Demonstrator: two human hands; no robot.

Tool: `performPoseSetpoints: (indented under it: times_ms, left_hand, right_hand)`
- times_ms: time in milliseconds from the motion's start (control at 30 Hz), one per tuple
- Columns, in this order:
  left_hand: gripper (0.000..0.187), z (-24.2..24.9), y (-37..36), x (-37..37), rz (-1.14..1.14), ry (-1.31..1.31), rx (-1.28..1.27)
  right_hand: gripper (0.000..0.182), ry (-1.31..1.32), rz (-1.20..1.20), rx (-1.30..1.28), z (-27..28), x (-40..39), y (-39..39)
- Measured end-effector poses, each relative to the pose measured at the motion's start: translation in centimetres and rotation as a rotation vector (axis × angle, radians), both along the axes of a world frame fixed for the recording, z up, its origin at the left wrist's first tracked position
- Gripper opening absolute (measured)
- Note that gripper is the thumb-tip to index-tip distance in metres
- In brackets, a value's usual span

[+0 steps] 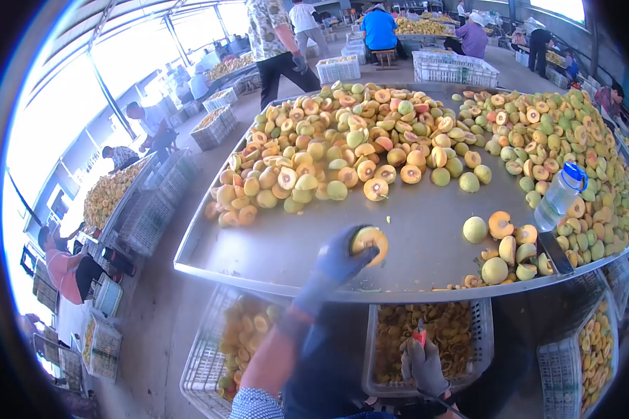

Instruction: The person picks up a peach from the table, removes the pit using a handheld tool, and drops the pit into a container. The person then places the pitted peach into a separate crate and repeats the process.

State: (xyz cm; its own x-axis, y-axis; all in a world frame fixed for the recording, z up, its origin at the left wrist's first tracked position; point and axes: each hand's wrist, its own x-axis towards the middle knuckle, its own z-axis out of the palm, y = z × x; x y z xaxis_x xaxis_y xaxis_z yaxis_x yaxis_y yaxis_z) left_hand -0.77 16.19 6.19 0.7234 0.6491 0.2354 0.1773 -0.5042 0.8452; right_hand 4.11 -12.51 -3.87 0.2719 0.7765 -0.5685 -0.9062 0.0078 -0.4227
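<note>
Left forearm foremost; halved fruit between thumb, gloved fingers.

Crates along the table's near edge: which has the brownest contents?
The middle crate, under the right hand; the left crate and right crate hold yellower fruit.

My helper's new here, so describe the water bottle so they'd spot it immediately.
Find the big metal table, then the fruit heap on its right. At that heap's left edge is a clear bottle with a bright blue cap, the only blue-topped thing among all that fruit.
</note>
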Motion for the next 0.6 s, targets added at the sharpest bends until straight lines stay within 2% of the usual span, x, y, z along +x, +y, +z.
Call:
performPoseSetpoints:
  times_ms: [67, 100, 167, 233, 300, 367, 400, 433, 467, 500, 600]
  left_hand:
    - [0.046, -0.1, -4.0, -2.2, -0.018, -0.091, -0.158]
    - [0.045, -0.3, -6.0, -2.8, -0.039, -0.148, -0.225]
    - [0.037, -0.4, -9.9, -3.8, 0.021, -0.113, -0.254]
    - [0.030, -1.1, -12.9, -4.4, -0.036, -0.134, -0.391]
    - [0.033, -3.2, -14.2, -4.2, 0.027, -0.197, -0.597]
    - [0.038, -6.3, -13.9, -3.9, 0.018, -0.277, -0.477]
    - [0.047, -3.2, -14.9, -4.2, 0.118, -0.171, -0.785]
    - [0.053, -4.7, -14.4, -3.9, 0.106, -0.282, -0.891]
    - [0.057, -6.3, -14.2, -4.4, 0.046, -0.312, -0.841]
    - [0.058, -6.6, -14.5, -4.3, 0.054, -0.364, -0.901]
    - [0.060, -5.8, -15.3, -4.5, 0.019, -0.417, -0.881]
  right_hand:
    - [0.019, -0.753, 0.058, -0.031, 3.9, -0.3, 1.7]
    - [0.019, -0.765, 0.048, -0.025, 4.5, -0.4, 2.1]
    - [0.019, -1.047, 0.002, 0.090, 5.2, -0.8, 3.0]
    - [0.020, -1.060, 0.028, 0.032, 6.3, -1.8, 2.8]
    - [0.023, -1.106, 0.002, 0.070, 5.7, -2.6, 2.3]
    - [0.026, -1.263, -0.012, 0.011, 4.7, -2.8, 1.8]
    - [0.026, -1.322, -0.004, -0.026, 4.2, -3.1, 1.5]
    - [0.024, -1.232, 0.090, -0.095, 3.9, -3.3, 1.0]
    - [0.021, -1.153, 0.087, -0.048, 2.7, -3.5, 0.6]
    - [0.020, -1.195, 0.099, -0.122, 4.3, -3.7, 0.2]
    - [0.022, -1.286, 0.084, -0.122, 4.0, -3.5, -0.5]
